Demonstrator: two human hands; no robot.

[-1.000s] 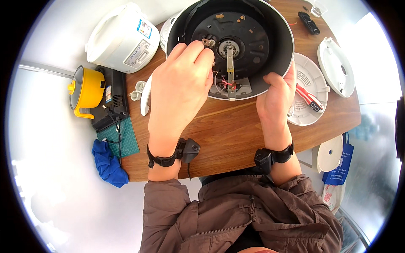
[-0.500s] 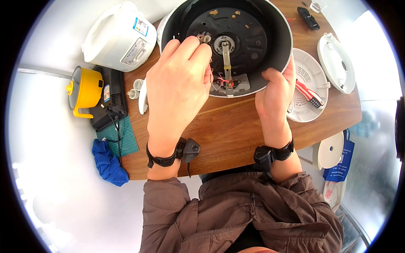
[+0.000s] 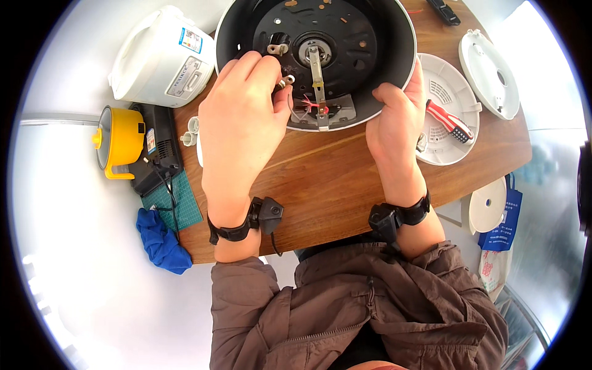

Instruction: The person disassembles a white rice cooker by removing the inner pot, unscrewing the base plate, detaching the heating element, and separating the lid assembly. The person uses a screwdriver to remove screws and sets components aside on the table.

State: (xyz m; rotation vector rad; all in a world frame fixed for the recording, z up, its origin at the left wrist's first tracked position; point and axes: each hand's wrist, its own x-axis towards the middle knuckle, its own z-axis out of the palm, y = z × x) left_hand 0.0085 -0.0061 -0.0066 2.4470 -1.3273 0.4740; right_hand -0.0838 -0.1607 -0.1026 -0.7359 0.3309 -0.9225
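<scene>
With our left hand (image 3: 240, 114) we are pinching a small metal piece (image 3: 286, 82), fingers bunched nearly closed, over the open inside of the black-lined pot (image 3: 387, 52). Our right hand (image 3: 396, 120) is gripping the pot's rim, thumb inside. To work well, we should be steadying the pot with that grip and handling the piece gently, since thin wires (image 3: 308, 103) are lying close by and could be snagging.

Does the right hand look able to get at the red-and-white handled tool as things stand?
Probably, if it lets go first: the right hand grips the round shell, but the red-and-white handled tool lies close by on the white cover, with nothing over it.
</scene>
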